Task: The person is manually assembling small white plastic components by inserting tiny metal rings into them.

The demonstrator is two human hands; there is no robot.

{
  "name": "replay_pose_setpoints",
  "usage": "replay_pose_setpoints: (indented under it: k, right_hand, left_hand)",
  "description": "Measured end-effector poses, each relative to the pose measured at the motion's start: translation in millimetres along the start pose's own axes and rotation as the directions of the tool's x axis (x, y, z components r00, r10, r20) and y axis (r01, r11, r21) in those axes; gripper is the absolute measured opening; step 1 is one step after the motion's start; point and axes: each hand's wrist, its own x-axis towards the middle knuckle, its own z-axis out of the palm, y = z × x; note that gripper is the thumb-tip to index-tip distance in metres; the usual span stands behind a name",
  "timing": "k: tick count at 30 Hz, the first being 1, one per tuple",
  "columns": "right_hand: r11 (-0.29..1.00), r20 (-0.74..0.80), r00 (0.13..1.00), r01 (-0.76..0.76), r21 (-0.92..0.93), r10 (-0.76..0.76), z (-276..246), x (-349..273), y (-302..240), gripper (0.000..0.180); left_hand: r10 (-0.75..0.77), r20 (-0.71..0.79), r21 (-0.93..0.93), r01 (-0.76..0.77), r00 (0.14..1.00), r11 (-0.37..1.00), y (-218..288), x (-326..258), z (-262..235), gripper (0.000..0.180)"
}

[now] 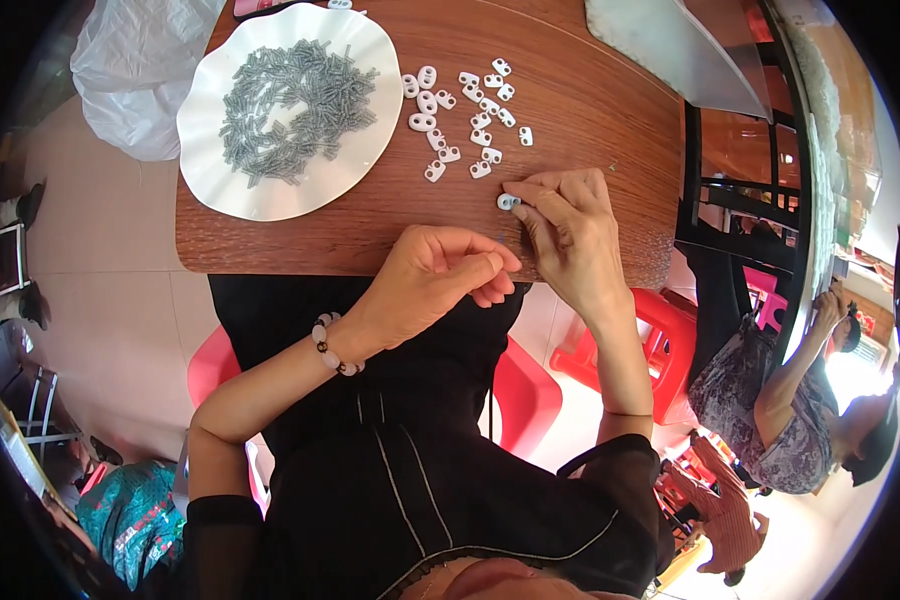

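Observation:
My right hand [574, 235] pinches a small white plastic piece with two holes [508, 201] between thumb and fingers, just above the table's near side. Left of it, my left hand [442, 272] is closed, its thumb pressed toward the curled fingers; whether something tiny is held there is hidden. Beyond the hands lie loose white two-holed pieces [423, 122], some smooth ovals and others flatter with small notched ends. A white wavy-rimmed plate [202, 165] at the far left bears a heap of small grey spring-like cylinders [300, 105].
The brown wooden table [370, 225] ends close to my body. A white plastic bag [135, 75] is beside its left edge. On the right are a red stool [660, 350] and a pale slab [660, 50] at the far corner. Other people [780, 400] are farther right.

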Motion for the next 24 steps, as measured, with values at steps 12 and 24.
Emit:
replay_pose_setpoints:
  k: [12, 24]
  right_hand:
    - [0.894, 0.066, 0.966, -0.255, 0.37, 0.248, -3.4, -7.8, -5.0, 0.018]
    - [0.851, 0.052, 0.997, -0.072, 0.52, 0.053, -25.2, -11.6, -18.8, 0.024]
  left_hand:
    - [0.032, -0.052, -0.054, -0.034, 0.998, 0.998, -2.1, -0.7, 0.1, 0.022]
    - [0.083, -0.132, 0.005, -0.083, 0.988, 0.997, 12.4, -3.9, -0.7, 0.026]
